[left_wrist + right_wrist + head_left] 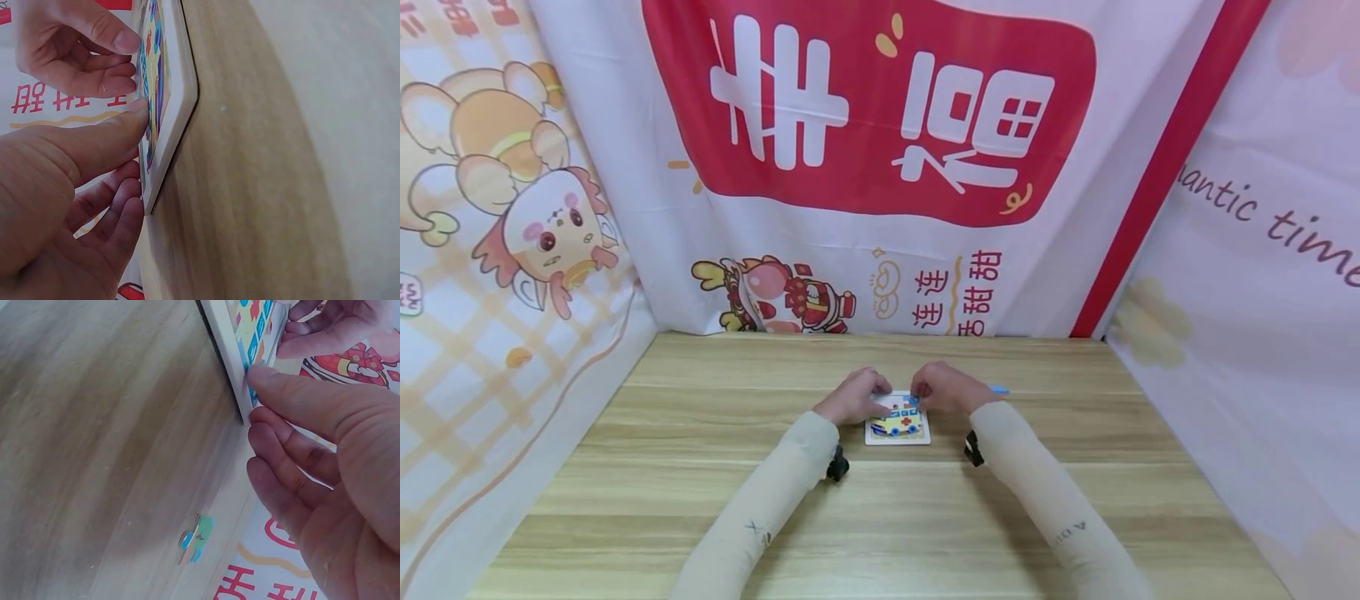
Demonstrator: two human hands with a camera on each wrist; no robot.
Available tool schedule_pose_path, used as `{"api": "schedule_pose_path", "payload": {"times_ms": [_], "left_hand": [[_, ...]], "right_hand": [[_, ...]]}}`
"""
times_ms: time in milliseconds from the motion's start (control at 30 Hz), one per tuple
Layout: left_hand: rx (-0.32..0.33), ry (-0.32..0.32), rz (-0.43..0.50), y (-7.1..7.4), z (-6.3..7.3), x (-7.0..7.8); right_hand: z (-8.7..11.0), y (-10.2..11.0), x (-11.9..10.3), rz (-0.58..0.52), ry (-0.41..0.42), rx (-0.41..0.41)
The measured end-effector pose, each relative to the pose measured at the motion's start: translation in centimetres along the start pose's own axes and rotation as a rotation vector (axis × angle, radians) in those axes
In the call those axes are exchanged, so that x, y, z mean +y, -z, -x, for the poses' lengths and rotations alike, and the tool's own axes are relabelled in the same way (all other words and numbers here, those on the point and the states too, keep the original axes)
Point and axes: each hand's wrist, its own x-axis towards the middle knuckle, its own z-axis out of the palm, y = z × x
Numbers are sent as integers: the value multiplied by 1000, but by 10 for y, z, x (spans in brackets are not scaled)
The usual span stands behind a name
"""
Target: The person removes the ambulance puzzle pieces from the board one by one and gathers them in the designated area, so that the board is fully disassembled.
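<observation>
- On the bench (895, 517), as the head view shows us, the puzzle board (897, 442) lies between two hands, its white rim around a yellow ambulance picture (907, 422) with a red cross.
- We see the left grip (854, 396) at the board's upper left and the right grip (950, 387) at its upper right corner, both arms in pale sleeves (760, 508).
- Just beyond the right wrist we spot a loose piece (1000, 391), partly blue; behind the bench hangs a cloth (865, 187) with a big red panel and white characters.
- From the left wrist, we find the left grip pinching the board's edge, thumb on the picture side and the other fingers bent beside the rim. Across from it, the right thumb also touches the board.
- From the right wrist, we see the right grip pinching the board's corner, thumb tip over a blue patch, fingertips bent at the edge. The loose piece, green and blue here, lies on the bench, apart from the board.
</observation>
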Motion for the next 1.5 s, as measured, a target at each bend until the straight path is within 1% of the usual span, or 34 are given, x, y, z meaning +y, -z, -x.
{"api": "schedule_pose_path", "payload": {"times_ms": [167,267,400,500,567,767,867,1067,1233,1500], "left_hand": [[-7,-3,-6,1,0,1],[-14,-1,0,3,1,3],[-31,19,4,5,1,5],[-47,27,-3,5,-1,7],[-52,18,-13,3,-2,8],[-34,-66,-8,-7,-9,10],[-22,-77,-13,-10,-11,11],[-8,-69,-54,-13,-14,10],[-9,-67,-73,-16,-18,9],[-16,-24,-36,-17,-21,14]], "right_hand": [[-5,0,0,-11,-59,-24],[-9,1,0,-5,-69,-33],[-11,2,0,-14,-70,-32],[-11,1,0,-20,-76,-26],[-11,-1,0,-17,-79,-19],[-12,-2,-2,-12,-52,-2],[-12,-3,-2,-8,-28,5],[-12,-6,-2,-2,-1,19],[-11,-6,3,-18,-20,23],[-6,-6,10,-151,-88,59]]}}
